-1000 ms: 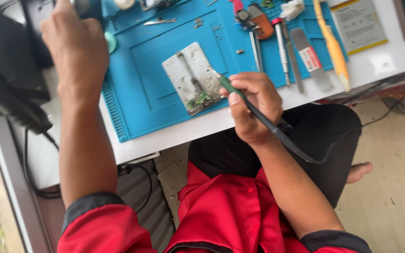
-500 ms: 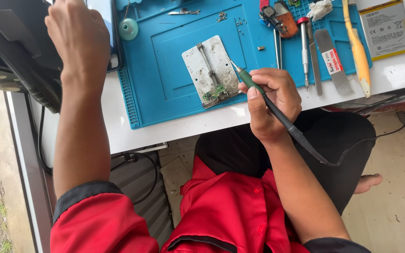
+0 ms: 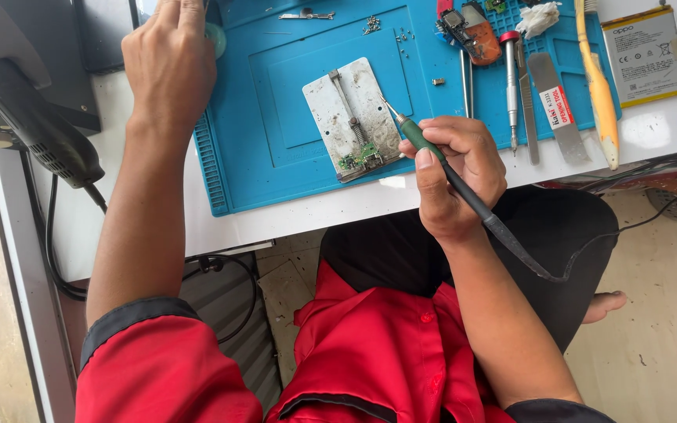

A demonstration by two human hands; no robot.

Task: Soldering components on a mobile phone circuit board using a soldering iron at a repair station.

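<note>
Soldering iron [image 3: 464, 184] pinched in right hand [image 3: 456, 176], tip poised over clamped board [image 3: 358, 157], joint seemingly unfinished; left hand [image 3: 170, 59] grip unclear.

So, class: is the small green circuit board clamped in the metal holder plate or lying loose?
Clamped: green circuit board sits at the plate's lower edge.

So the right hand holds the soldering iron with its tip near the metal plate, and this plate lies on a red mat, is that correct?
Not quite: the mat is blue, not red, as the head view shows. The rest stands: the right hand holds the soldering iron with its tip near the metal plate.
</note>
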